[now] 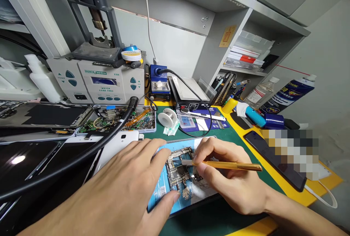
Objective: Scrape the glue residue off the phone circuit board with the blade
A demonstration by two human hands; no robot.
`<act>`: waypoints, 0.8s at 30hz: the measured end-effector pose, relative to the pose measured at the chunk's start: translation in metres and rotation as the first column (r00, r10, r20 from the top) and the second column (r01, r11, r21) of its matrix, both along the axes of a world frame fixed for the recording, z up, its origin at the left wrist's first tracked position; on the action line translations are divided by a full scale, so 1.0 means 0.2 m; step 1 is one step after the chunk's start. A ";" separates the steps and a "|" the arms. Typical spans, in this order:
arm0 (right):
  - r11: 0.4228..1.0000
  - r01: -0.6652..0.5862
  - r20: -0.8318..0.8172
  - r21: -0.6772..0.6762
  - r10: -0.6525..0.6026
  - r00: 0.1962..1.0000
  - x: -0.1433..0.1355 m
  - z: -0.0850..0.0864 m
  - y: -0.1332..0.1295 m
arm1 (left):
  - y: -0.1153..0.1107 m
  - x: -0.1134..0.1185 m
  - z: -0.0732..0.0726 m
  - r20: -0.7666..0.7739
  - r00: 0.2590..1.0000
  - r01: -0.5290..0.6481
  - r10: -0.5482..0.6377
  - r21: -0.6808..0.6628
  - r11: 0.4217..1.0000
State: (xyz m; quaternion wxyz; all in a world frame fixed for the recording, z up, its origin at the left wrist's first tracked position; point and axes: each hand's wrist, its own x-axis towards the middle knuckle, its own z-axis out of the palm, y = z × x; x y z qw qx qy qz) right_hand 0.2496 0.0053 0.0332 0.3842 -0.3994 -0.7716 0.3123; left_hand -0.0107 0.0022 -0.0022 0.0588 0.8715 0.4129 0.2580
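Observation:
A phone logic board (179, 170) lies on a blue printed pad (158, 185) in front of me. My right hand (232, 174) pinches a craft knife (229, 164) with a golden handle, its blade pointing left across the board's upper part. Whether the tip touches the board I cannot tell. My left hand (131, 181) is held out at the board's left side, fingers extended and thumb apart, the thumb tip near the lower left edge. Nothing shows in it, though its palm is hidden. A small pale clump (186, 193) sits just below the board.
A black hose (109, 137) runs across the left side from the hot-air station (106, 83). Behind the pad are a solder spool (167, 118) and a cabled heating plate (191, 94). On the right lie a dark phone (273, 159) and a blue can (290, 95).

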 end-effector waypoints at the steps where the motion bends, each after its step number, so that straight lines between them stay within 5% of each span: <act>1: 1.000 0.000 0.001 0.005 0.000 1.000 0.00 0.00 0.00 | 0.00 0.00 0.02 -0.014 1.000 0.009 -0.008 0.012 1.000; 10: 1.000 0.002 -0.004 0.005 -0.002 1.000 0.01 0.00 0.01 | 0.02 0.00 0.06 -0.073 0.996 0.058 -0.046 0.176 0.983; 24: 0.999 -0.011 0.001 0.039 0.011 1.000 0.00 0.00 0.00 | 0.01 0.00 0.06 -0.058 0.997 0.053 -0.046 0.114 0.992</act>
